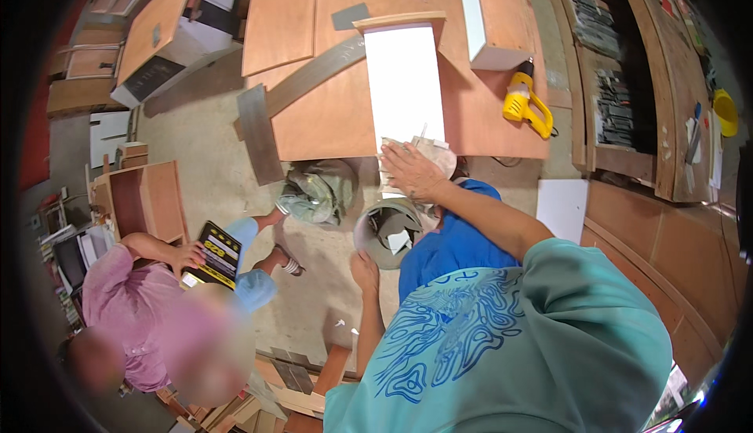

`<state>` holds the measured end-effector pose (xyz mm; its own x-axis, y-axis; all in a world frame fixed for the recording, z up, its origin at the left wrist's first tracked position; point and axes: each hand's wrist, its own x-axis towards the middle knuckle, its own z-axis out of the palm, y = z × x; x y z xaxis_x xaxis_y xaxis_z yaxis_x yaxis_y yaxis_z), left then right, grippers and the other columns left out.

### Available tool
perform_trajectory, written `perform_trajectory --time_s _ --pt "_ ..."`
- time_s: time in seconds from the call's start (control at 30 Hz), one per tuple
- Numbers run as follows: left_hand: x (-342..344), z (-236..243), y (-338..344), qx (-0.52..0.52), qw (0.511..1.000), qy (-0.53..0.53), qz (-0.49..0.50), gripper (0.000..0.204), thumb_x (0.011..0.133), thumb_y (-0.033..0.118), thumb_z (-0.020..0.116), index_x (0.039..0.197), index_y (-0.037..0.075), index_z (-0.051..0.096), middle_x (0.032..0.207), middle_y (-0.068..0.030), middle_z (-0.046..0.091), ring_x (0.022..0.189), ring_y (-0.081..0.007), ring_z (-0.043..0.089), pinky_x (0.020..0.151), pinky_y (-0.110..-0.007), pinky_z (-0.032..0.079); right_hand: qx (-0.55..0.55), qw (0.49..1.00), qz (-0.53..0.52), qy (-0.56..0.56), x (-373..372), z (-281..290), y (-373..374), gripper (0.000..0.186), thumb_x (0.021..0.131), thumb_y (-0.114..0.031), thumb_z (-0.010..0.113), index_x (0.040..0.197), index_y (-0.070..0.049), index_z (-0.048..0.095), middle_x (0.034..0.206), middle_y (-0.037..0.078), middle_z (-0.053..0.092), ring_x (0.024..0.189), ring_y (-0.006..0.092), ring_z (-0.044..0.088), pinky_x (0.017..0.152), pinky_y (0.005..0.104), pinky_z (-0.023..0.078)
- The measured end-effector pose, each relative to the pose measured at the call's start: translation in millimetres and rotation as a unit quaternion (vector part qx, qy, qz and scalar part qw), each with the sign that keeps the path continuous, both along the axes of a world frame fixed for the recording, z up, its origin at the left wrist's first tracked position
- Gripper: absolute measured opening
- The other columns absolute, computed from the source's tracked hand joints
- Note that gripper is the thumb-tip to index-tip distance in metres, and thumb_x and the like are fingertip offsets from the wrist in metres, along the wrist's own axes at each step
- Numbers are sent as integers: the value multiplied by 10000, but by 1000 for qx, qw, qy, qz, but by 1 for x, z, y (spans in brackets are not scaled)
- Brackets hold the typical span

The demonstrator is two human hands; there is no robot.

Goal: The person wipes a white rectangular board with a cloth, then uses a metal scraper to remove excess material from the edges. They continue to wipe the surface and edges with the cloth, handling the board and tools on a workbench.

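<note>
My right hand (412, 172) lies with its fingers stretched out over some crumpled beige pieces (437, 151), cloth or paper, at the near end of a narrow white panel (405, 80). A thin light strip sticks up from them. What lies under the palm is hidden. Lower down, my left hand (365, 271) grips the side of a grey round bin (365, 233) between the table and my lap. White scraps (398, 241) and a dark ring-shaped thing show inside the bin. The white panel has a wooden board (400, 20) across its far end.
The panel rests on a wooden table (329, 131) with a yellow heat gun (523, 103), a drawer-like box (502, 17) and grey strips (257, 135). A greenish sack (321, 191) stands by the bin. At left, a seated person (137, 300) holds a black-and-yellow box (217, 256).
</note>
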<state>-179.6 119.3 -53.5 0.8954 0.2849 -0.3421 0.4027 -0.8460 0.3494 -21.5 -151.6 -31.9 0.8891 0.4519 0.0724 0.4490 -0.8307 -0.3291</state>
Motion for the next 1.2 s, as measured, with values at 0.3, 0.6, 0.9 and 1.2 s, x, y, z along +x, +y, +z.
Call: perform_trajectory --time_s 0.3,0.6,0.9,1.2 --pt "-228 16 74 56 922 363 -125 291 916 256 510 875 -14 608 926 -269 623 862 -447 608 732 -513 481 -89 967 -216 -100 168 9 -39 547 1019 -325 320 1462 -5 340 1551 172 292 1456 302 219 1183 436 167" --pt "-194 38 61 -54 956 256 132 298 925 268 498 929 -19 578 978 -270 590 903 -448 586 762 -516 467 19 994 106 -3 -6 3 -4 633 918 -359 543 1407 24 421 1500 193 369 1431 312 286 1175 460 217" --pt "-38 66 76 -78 957 -37 277 314 933 280 485 982 -24 547 1030 -272 558 945 -450 563 792 -519 453 -10 999 -23 -43 108 12 -3 532 969 -268 443 1388 60 422 1511 209 349 1445 319 250 1181 465 191" --pt "-39 70 77 -44 937 -10 345 337 942 293 473 1036 -29 516 1082 -274 526 986 -451 541 822 -521 439 -82 970 208 -92 147 9 -15 293 893 -265 512 962 -31 672 1050 163 630 1182 356 498 1104 525 288"
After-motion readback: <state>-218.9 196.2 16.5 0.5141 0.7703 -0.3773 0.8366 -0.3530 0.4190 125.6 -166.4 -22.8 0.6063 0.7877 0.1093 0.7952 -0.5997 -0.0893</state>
